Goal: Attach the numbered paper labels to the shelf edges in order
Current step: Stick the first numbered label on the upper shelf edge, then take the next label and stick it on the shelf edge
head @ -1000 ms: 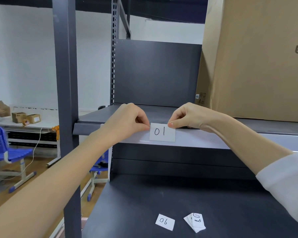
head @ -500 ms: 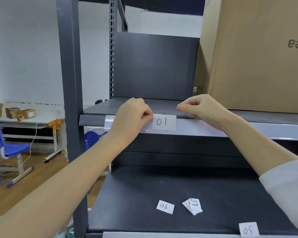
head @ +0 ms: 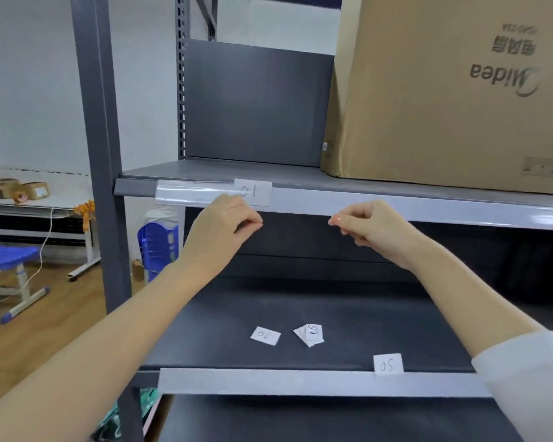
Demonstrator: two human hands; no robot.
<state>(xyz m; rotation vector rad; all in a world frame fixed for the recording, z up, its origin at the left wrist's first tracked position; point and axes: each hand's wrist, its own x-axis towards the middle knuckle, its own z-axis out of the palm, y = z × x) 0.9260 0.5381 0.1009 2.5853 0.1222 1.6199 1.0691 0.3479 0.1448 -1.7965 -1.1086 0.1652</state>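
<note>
Label 01 (head: 253,192): sits on the pale strip (head: 396,209) along the upper shelf edge, near its left end; top edge level with the shelf lip, digits faint through motion blur.
Label 05 (head: 388,364): stands at the front edge of the lower shelf (head: 332,307), right of centre, just above the lower strip (head: 268,381).
Loose labels: one reading 06 (head: 265,335) lies flat on the lower shelf; just beside it a small fanned stack (head: 310,335), top number not legible.
Step in hand (judgement): 01 looks placed; next is to pick the following number from the stack.
How to do it well (judgement): read the digits before lifting, since the papers lie turned different ways; take one sheet only, as the stack may lift together; set it right of 01, top edge parallel to the strip, press from the middle outward.
Risk (judgement): thin paper may curl or slip if pressed at one corner only.
Left hand (head: 224,224): below the strip, just under 01, not touching it; fingers curled, thumb against fingertips, nothing visible between them.
Right hand (head: 369,225): at the same height, well apart from the left; loosely pinched, holding nothing that I can see.
Arms: both forearms rise from the lower corners, wrists straight; white sleeve (head: 530,378) on the right.
Cardboard box (head: 444,90): on the upper shelf, right; clear of the work.
</note>
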